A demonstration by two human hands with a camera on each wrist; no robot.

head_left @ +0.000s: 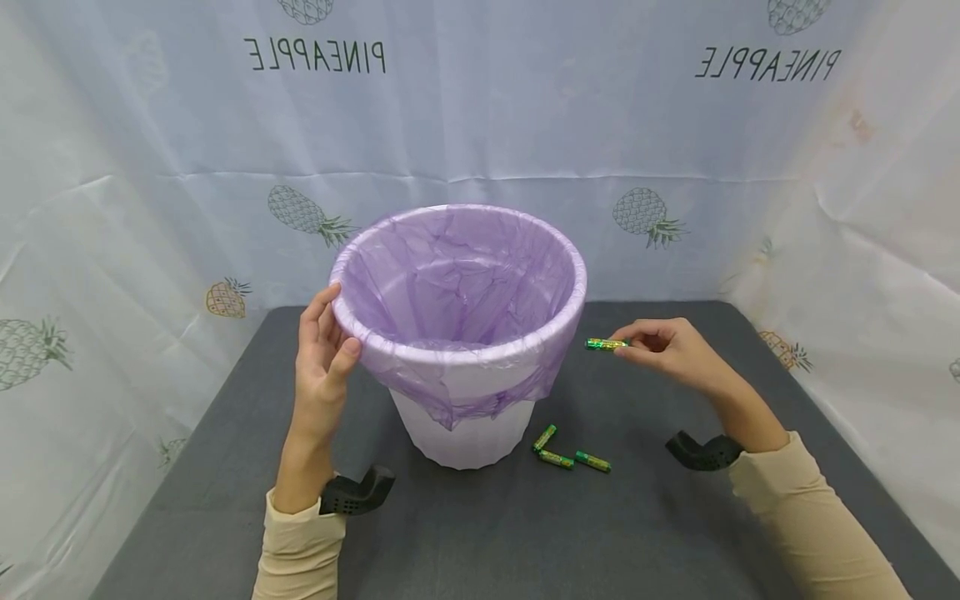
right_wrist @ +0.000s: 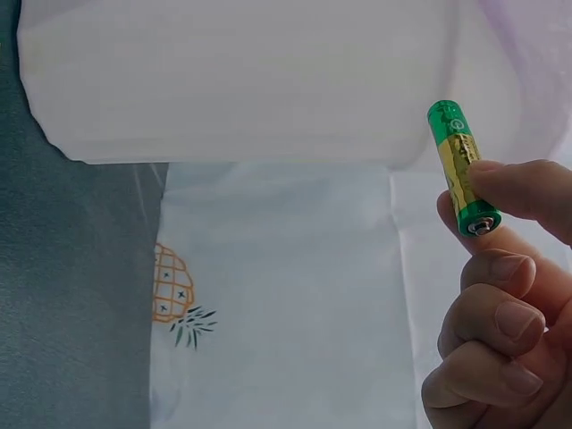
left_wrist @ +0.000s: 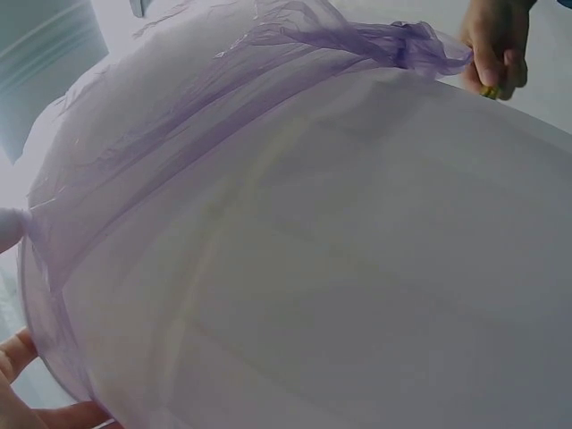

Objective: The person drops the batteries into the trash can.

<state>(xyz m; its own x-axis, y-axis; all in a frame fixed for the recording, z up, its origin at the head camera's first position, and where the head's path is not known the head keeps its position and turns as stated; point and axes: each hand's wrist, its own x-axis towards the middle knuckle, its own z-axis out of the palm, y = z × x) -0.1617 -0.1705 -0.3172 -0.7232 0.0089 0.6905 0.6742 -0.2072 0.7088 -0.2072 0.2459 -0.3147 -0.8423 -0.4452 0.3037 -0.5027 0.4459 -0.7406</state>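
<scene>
1. Head view: white round plastic bin (head_left: 465, 437) stands upright on the dark grey counter (head_left: 465, 542), lined with a translucent purple plastic bag (head_left: 480, 404) folded over the rim, crumpled hem hanging outside.
2. Left grip (head_left: 322, 375): curled at the bin's left rim, thumb toward the front, fingers along the outer edge, holding it. Left wrist view catches thumb and a couple of fingers at the bin's edge.
3. Right grip (head_left: 675, 354): pinching a green-and-gold cylindrical battery (head_left: 602, 343) between thumb and index finger; other fingers bent, per right wrist view. Battery is raised off the counter, just right of the bin, outside it, free end pointing left. Metal nub terminal visible in right wrist view.
4. Three more green-and-gold batteries on the counter, right of the bin's base: slanted one (head_left: 545, 437), middle one (head_left: 556, 459), right one (head_left: 593, 461). First two meet nearly end to end in a V, contact hard to tell; third lies apart, near.
5. Beige sleeves (head_left: 300, 554), black wrist mounts (head_left: 358, 492).
6. Behind: pale fabric curtain (head_left: 487, 108), pineapple print, mirrored lettering.
</scene>
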